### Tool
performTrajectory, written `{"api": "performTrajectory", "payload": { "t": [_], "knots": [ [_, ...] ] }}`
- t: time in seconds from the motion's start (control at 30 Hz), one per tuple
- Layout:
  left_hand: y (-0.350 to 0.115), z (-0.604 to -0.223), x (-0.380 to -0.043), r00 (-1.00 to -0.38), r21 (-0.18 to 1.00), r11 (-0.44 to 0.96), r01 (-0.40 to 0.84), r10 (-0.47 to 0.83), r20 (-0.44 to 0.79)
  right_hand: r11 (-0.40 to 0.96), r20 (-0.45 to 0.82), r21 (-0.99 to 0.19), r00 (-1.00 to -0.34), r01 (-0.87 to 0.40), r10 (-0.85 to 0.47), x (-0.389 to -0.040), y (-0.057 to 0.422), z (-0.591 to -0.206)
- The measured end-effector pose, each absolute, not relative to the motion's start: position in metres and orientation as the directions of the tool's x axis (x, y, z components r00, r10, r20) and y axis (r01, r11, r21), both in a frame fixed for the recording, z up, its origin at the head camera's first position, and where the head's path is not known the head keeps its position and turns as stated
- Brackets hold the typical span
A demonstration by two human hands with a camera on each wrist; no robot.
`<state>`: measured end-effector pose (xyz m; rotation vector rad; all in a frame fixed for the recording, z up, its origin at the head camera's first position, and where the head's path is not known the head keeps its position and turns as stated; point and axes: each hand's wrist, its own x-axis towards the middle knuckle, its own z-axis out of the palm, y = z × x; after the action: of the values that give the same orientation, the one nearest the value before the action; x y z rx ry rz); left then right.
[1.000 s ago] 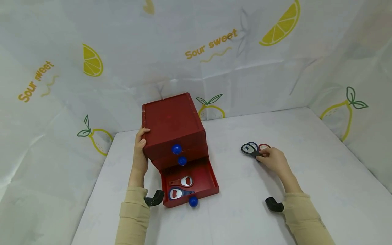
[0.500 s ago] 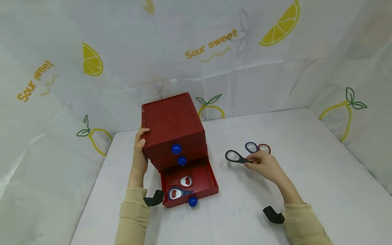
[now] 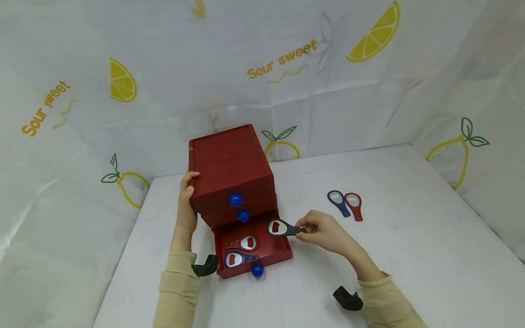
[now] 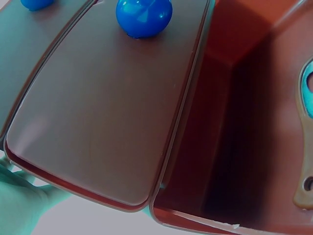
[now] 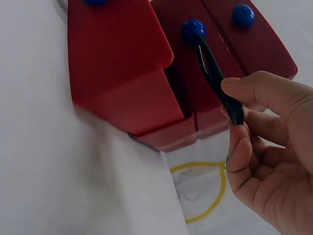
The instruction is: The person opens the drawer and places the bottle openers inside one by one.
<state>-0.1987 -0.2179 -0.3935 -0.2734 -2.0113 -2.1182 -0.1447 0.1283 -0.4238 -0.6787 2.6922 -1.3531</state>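
My left hand (image 3: 187,205) rests against the left side of a red drawer cabinet (image 3: 229,159), its fingertips at the top edge. In the left wrist view, part of that hand (image 4: 24,200) shows beside the cabinet. My right hand (image 3: 321,231) pinches a black bottle opener (image 3: 278,228) by its handle end. The opener's head is over the right part of the pulled-out bottom drawer (image 3: 285,257). Inside the drawer lie a red bottle opener (image 3: 247,243) and a blue bottle opener (image 3: 234,259). In the right wrist view, the black opener (image 5: 215,76) appears edge-on between thumb and fingers.
To the right on the white table (image 3: 393,218) lie another blue bottle opener (image 3: 338,203) and another red bottle opener (image 3: 354,206), side by side. Blue round knobs (image 3: 235,199) stick out from the drawer fronts. A lemon-printed white cloth (image 3: 184,68) hangs behind.
My right hand has taken the black bottle opener from beside the blue and red ones and carried it left, to over the bottom drawer. My left hand stays on the cabinet.
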Motion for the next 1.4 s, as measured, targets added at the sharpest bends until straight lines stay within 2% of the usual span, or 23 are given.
{"api": "performTrajectory", "payload": {
  "t": [0.3, 0.67, 0.97, 1.4],
  "knots": [
    [-0.216, -0.392, -0.198, -0.965, 0.965, -0.045, 0.26, -0.027, 0.259, 0.491, 0.174, -0.742, -0.839, -0.456, -0.515, -0.145, 0.083, -0.423],
    [-0.216, -0.393, -0.195, -0.964, 0.963, -0.043, 0.265, -0.027, 0.264, 0.647, 0.15, -0.567, -0.837, -0.509, -0.527, -0.155, 0.036, -0.437],
    [-0.216, -0.393, -0.197, -0.966, 0.965, -0.045, 0.257, -0.034, 0.256, 0.684, 0.036, -0.538, -0.824, -0.493, -0.565, -0.165, 0.019, -0.443],
    [-0.216, -0.395, -0.198, -0.964, 0.963, -0.049, 0.266, -0.034, 0.265, 0.679, 0.005, -0.533, -0.805, -0.504, -0.593, -0.171, 0.006, -0.451]
  ]
}}
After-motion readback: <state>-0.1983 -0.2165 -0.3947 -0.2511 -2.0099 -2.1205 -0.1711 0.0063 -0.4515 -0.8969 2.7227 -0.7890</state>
